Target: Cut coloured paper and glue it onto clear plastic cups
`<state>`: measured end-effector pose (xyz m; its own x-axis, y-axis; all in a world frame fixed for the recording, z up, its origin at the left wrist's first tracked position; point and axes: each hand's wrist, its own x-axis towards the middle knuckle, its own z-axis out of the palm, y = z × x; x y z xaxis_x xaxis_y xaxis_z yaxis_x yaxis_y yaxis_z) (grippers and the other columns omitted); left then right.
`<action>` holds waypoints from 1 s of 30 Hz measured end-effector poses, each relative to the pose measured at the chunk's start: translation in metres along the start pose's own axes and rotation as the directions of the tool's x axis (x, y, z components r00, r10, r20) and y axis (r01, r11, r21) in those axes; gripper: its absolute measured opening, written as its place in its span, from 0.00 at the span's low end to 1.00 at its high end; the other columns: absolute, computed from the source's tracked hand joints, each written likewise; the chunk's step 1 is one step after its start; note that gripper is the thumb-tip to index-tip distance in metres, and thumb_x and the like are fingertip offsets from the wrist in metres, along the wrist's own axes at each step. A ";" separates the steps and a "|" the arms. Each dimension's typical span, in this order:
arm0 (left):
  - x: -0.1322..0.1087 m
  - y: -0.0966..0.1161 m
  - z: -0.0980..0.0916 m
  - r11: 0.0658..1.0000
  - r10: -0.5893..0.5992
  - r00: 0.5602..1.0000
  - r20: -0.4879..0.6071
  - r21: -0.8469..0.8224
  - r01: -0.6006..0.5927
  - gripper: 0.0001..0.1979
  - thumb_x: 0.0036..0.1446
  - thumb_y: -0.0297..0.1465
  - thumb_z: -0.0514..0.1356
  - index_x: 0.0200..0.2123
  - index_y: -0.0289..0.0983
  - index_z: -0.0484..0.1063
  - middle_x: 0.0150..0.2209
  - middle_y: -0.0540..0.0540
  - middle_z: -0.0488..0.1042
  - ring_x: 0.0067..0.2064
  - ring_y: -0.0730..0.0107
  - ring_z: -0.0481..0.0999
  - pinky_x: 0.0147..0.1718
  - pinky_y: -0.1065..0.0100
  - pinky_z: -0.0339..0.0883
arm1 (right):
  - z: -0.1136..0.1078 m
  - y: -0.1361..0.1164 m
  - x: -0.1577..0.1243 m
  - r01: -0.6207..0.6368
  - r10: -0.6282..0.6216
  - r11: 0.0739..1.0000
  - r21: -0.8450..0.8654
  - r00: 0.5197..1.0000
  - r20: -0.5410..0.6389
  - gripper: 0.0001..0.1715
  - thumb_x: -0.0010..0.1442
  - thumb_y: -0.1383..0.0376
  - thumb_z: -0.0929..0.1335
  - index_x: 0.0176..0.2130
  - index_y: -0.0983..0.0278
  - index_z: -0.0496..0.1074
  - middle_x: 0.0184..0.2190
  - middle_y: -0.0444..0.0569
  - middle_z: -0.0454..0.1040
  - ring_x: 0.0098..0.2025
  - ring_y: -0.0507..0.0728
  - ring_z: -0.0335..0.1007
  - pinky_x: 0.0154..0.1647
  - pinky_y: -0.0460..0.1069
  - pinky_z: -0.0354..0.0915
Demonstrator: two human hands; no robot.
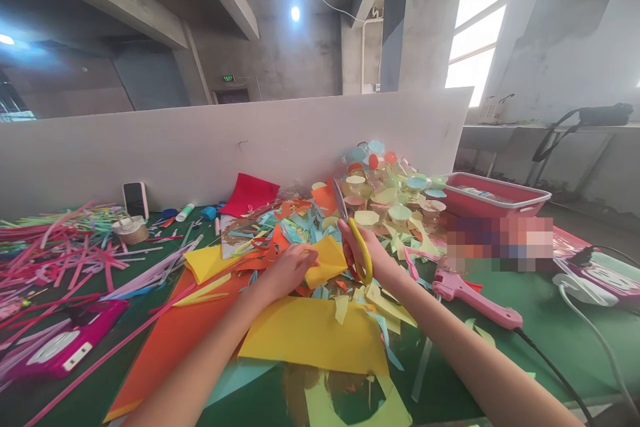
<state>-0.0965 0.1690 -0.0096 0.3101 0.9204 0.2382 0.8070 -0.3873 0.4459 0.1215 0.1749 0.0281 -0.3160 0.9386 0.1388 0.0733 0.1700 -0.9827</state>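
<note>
My left hand (289, 272) pinches a small piece of yellow paper (327, 261) at its left edge. My right hand (364, 252) grips yellow-handled scissors (361, 250), whose metal blades (340, 199) point up and away, over the paper scraps. Both hands are above a heap of colored paper scraps (293, 230) on a green mat (525, 320). A large yellow sheet (313, 337) lies just below my hands, and an orange sheet (170, 340) lies to its left.
Pale paper discs (385, 180) are piled against a white partition (200, 153). A pink glue gun (475, 303) with a black cord lies to the right, near a red plastic tray (495, 193). Pink straws (60, 260) cover the left, near a phone (135, 200).
</note>
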 end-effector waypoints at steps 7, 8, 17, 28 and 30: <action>-0.005 0.001 0.006 0.992 -0.092 0.996 0.022 0.087 0.090 0.21 0.63 0.45 0.51 0.54 0.46 0.72 0.67 0.41 0.58 0.66 0.48 0.60 0.61 0.49 0.57 | 0.000 0.000 -0.001 0.001 -0.001 1.000 -0.017 1.000 0.000 0.31 0.57 0.39 0.65 0.22 0.59 0.56 0.11 0.37 0.57 0.12 0.49 0.57 0.16 0.45 0.56; -0.005 0.000 0.007 0.987 -0.123 0.992 0.025 0.103 0.120 0.25 0.62 0.46 0.52 0.60 0.47 0.66 0.69 0.41 0.55 0.68 0.47 0.57 0.61 0.48 0.56 | 0.000 0.000 0.000 -0.002 0.002 1.000 -0.020 1.000 0.004 0.31 0.57 0.39 0.65 0.22 0.59 0.56 0.11 0.37 0.57 0.12 0.49 0.57 0.16 0.45 0.56; -0.004 -0.002 0.010 0.984 -0.140 0.990 0.014 0.112 0.137 0.36 0.61 0.44 0.54 0.69 0.40 0.50 0.67 0.38 0.59 0.69 0.51 0.53 0.64 0.52 0.50 | 0.001 0.001 0.000 -0.008 0.009 0.999 -0.049 1.000 0.028 0.30 0.59 0.42 0.64 0.20 0.59 0.56 0.08 0.36 0.56 0.10 0.48 0.55 0.15 0.45 0.55; 0.003 -0.012 0.012 0.997 -0.071 0.981 -0.179 0.004 0.073 0.24 0.61 0.33 0.52 0.60 0.37 0.62 0.59 0.38 0.69 0.61 0.56 0.65 0.59 0.55 0.60 | 0.001 0.003 0.001 -0.024 0.025 0.999 -0.042 0.999 0.033 0.29 0.58 0.43 0.65 0.21 0.59 0.56 0.09 0.36 0.55 0.11 0.49 0.55 0.15 0.45 0.55; 0.006 -0.013 0.010 0.998 -0.066 0.974 -0.215 -0.006 0.066 0.22 0.61 0.32 0.53 0.57 0.37 0.65 0.57 0.38 0.70 0.60 0.56 0.66 0.59 0.55 0.60 | 0.001 0.003 0.001 -0.018 0.019 0.999 -0.037 1.000 0.024 0.29 0.58 0.42 0.65 0.22 0.59 0.57 0.09 0.36 0.55 0.12 0.49 0.56 0.15 0.45 0.55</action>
<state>-0.0996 0.1804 -0.0225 0.1408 0.9106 0.3885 0.8228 -0.3259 0.4656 0.1204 0.1761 0.0250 -0.3374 0.9341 0.1171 0.1138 0.1639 -0.9799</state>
